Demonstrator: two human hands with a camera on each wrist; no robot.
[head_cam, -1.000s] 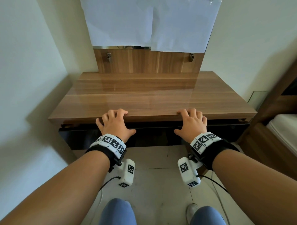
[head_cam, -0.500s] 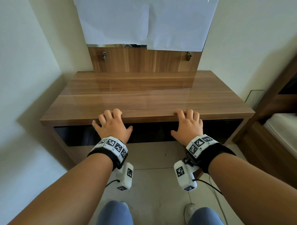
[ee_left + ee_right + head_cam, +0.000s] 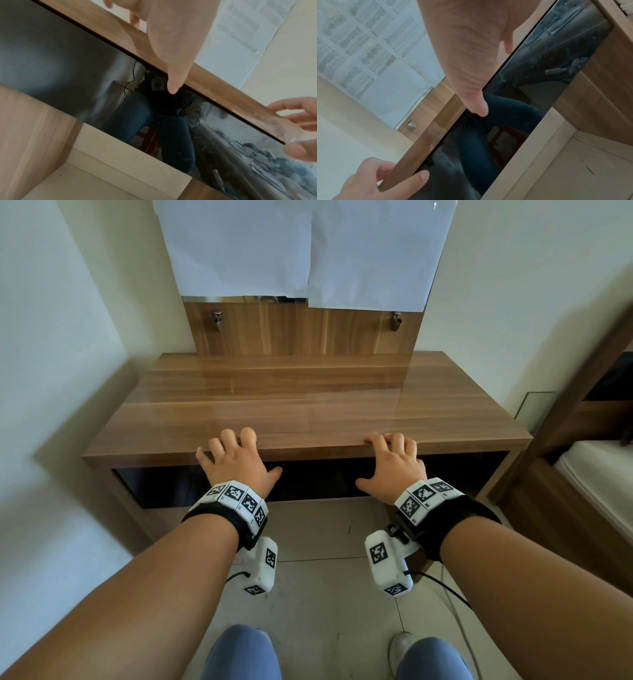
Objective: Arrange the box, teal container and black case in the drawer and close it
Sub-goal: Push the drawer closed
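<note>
- Presently, the closing step is judged to be in hand or just completed: the glossy black drawer front [image 3: 329,479] is seen seated under the desk top [image 3: 308,405], with only a thin dark seam between the two in both wrist views.
- The left hand [image 3: 236,463] is laid over the front edge of the desk top, left of its middle; the fingers are bent over the edge, the thumb [image 3: 171,86] is extended down against the drawer front, and nothing is gripped.
- The right hand [image 3: 394,463] is placed likewise, right of the middle of that edge, fingers over the edge and thumb [image 3: 479,108] against the black front; nothing is held.
- The box, the teal container and the black case are not visible in any view; they are presumed to be inside the drawer, below the desk top, but this cannot be confirmed.
- Whether the drawer is fully home cannot be told exactly.
- For the next move, an even push from both thumbs is called for if any gap remains; otherwise both hands are to be lifted off the desk top.
</note>
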